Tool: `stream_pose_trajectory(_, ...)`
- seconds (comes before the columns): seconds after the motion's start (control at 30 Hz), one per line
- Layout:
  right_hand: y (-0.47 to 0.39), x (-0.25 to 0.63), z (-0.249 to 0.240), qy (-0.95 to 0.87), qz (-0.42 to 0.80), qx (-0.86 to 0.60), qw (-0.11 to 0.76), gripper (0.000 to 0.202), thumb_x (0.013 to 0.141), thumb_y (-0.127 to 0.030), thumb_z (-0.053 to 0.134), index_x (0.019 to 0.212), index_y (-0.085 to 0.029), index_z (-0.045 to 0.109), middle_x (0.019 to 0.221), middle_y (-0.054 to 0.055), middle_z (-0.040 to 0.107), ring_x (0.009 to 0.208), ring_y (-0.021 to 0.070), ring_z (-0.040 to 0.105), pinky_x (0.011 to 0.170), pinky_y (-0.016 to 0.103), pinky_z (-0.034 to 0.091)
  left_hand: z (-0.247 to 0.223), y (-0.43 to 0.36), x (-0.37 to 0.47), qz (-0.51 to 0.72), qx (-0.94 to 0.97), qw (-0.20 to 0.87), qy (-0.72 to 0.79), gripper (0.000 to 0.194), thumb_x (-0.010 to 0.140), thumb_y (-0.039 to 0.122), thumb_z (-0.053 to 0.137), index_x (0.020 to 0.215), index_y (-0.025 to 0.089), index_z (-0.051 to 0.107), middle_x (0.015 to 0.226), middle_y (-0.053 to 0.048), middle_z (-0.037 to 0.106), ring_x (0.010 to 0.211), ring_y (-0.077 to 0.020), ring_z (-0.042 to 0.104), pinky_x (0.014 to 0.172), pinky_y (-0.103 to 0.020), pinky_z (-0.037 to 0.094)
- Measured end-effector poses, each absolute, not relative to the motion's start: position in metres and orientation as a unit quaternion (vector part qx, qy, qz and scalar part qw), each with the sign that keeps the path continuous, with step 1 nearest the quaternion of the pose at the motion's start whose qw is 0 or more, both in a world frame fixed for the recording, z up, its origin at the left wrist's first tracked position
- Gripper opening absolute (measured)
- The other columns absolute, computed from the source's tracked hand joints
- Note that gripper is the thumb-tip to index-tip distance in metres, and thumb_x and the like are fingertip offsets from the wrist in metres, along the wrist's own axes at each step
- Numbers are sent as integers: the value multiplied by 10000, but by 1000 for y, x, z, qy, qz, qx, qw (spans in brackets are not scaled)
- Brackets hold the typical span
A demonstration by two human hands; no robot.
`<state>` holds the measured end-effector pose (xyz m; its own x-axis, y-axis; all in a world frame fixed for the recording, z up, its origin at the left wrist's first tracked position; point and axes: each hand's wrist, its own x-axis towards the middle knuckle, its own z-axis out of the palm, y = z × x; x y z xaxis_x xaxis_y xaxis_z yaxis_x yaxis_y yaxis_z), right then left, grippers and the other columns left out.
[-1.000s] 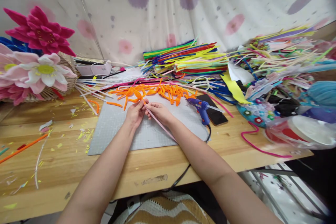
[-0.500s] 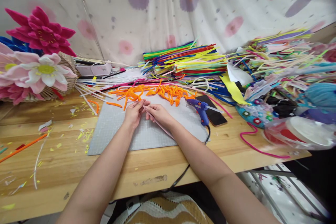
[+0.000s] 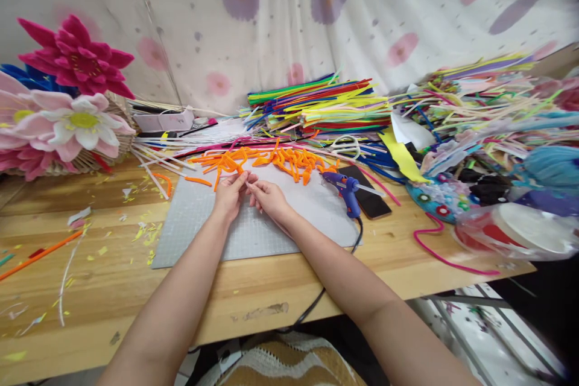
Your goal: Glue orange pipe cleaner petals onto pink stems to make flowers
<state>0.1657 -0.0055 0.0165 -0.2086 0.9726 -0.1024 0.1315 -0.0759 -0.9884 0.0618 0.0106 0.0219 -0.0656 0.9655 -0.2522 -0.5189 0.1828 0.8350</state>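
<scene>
My left hand (image 3: pixel 230 194) is closed in a pinch above the grey cutting mat (image 3: pixel 289 241). Close beside it, my right hand (image 3: pixel 268 198) pinches the same thin, pale pink pipe cleaner (image 3: pixel 247 184). Only a short bit shows between the fingertips; the rest is hidden by my right hand and forearm. Bent orange pipe cleaner pieces (image 3: pixel 289 160) lie along the mat's far edge, just beyond my fingers. One orange piece (image 3: pixel 230 163) comes right up behind my left fingertips, and I cannot tell whether it is held too.
A blue glue gun (image 3: pixel 346 190) lies by a black phone (image 3: pixel 373 202), its cord running off the front edge. White scissors (image 3: pixel 346 146) and bundled coloured pipe cleaners (image 3: pixel 325 102) are behind. Fuzzy flowers (image 3: pixel 84 120) stand left; a plastic tub (image 3: pixel 515 229) is right.
My right hand has shifted slightly left, closer to my left fingertips. The pale pink length that trailed along my right forearm is now mostly out of sight.
</scene>
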Motion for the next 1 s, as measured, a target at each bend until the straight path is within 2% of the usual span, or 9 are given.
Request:
stream_pose_trajectory(0.2,-6,168,13,-601,550,-450,366,163,826,-289,409,800,-170,517,470,-76,488,363,44,374,402,166,302,26,11,59,600,221,635,433,50,734,145,589,752,115,625,700,-62,676,633,-116,642,544,-185,482)
stream_pose_trajectory(0.43,-8,163,10,-642,478,-447,399,144,832,-252,391,770,-173,495,445,-82,422,428,68,393,489,187,337,24,12,58,616,189,645,412,81,768,94,536,740,116,609,665,-36,664,594,-80,628,550,-159,477)
stream_pose_trajectory(0.53,-10,165,7,-654,457,-460,390,143,831,-263,391,787,-181,499,466,-76,446,445,70,409,509,188,350,24,12,56,591,213,657,417,58,750,135,574,782,118,619,730,-58,676,642,-101,638,547,-172,478)
stream_pose_trajectory(0.67,-9,169,4,-644,460,-483,374,175,837,-319,391,836,-189,509,492,-72,479,429,59,415,498,179,352,22,10,56,564,277,652,424,204,678,223,663,847,114,628,853,-102,678,716,-139,644,598,-222,496)
stream_pose_trajectory(0.8,-7,174,5,-655,469,-472,358,220,834,-363,400,839,-180,522,528,-57,513,448,58,446,505,178,360,17,11,60,575,310,597,465,270,618,277,701,818,110,632,811,-91,674,683,-143,637,619,-250,496)
stream_pose_trajectory(1.0,-6,187,10,-710,404,-466,339,273,780,-420,478,767,-166,576,659,-21,556,589,79,467,573,193,354,15,13,59,598,343,553,468,318,639,338,667,884,141,624,767,-38,645,583,-94,599,576,-224,481)
